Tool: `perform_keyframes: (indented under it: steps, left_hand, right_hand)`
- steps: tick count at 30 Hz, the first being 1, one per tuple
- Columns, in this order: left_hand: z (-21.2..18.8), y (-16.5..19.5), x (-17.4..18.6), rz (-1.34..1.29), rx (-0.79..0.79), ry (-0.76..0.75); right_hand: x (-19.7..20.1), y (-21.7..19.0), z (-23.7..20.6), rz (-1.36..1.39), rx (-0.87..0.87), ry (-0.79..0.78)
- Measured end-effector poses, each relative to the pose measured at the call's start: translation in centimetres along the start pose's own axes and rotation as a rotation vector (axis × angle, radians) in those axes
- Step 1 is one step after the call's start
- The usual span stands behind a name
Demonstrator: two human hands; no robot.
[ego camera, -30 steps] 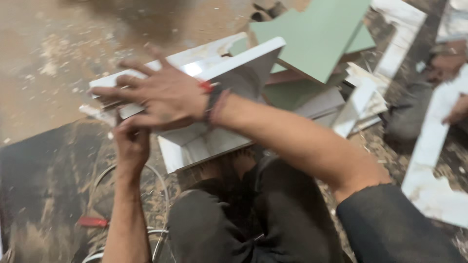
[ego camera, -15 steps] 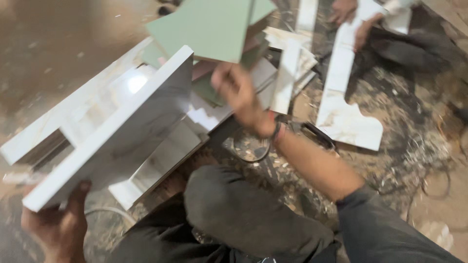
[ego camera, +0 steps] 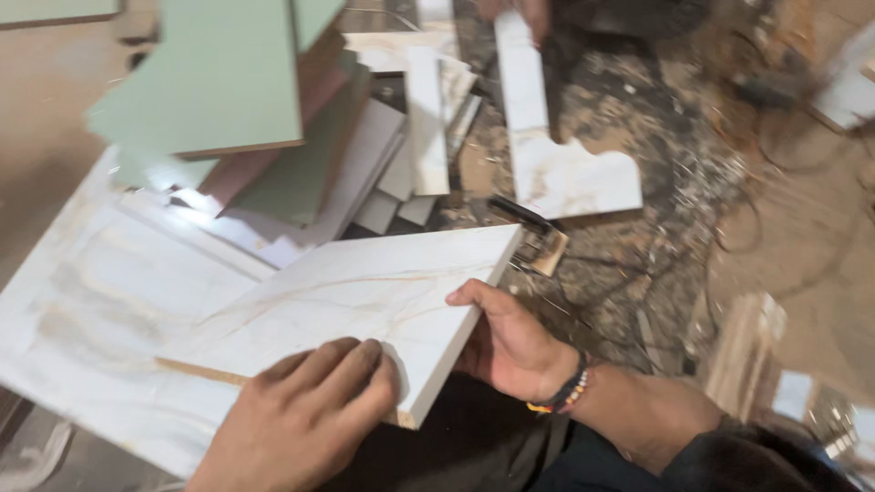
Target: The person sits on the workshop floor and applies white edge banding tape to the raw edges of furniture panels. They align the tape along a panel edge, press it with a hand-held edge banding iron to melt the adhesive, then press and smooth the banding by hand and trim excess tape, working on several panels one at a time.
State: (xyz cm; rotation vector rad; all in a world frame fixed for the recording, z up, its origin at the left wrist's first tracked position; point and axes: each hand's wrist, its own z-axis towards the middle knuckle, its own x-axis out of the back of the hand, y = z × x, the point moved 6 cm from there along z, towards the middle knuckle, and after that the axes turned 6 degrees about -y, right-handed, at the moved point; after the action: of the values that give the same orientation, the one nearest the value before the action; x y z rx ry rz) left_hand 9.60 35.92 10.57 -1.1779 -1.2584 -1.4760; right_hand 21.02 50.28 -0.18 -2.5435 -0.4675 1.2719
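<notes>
Down low, both hands steady one marble-patterned board over the person's lap.

From the left: a larger white veined panel [ego camera: 100, 310] lies flat under it, with pale green boards [ego camera: 219, 82] stacked behind. The left hand [ego camera: 296, 424] presses flat, fingers together, on the marble-patterned board [ego camera: 355, 301] near its raw cut corner, seemingly to pin it down. The right hand [ego camera: 510, 342] is clamped on the board's right edge, thumb on top, likely to keep it level. Farther right, white offcuts [ego camera: 565, 173] lie on the sawdust-covered floor [ego camera: 693, 210].
</notes>
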Motion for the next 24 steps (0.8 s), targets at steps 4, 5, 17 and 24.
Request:
perform_keyframes:
  steps: [4,5,17,24]
  left_hand:
    - [-0.3,0.6,-2.5,0.089,0.000,0.080]
    - [-0.5,0.0,-3.6,0.086,0.050,0.061]
    - [-10.7,-12.0,-12.2,-0.020,0.530,-0.056]
    - [-18.3,-17.4,-19.6,-0.390,0.881,-0.049]
  right_hand:
    - [5.7,-1.1,-3.2,0.047,0.165,0.142]
    - [7.5,-2.0,-3.8,0.029,0.260,0.175]
    - [36.5,-16.0,-1.0,0.291,0.828,0.491]
    - [44.6,-20.1,3.8,0.558,0.898,0.435]
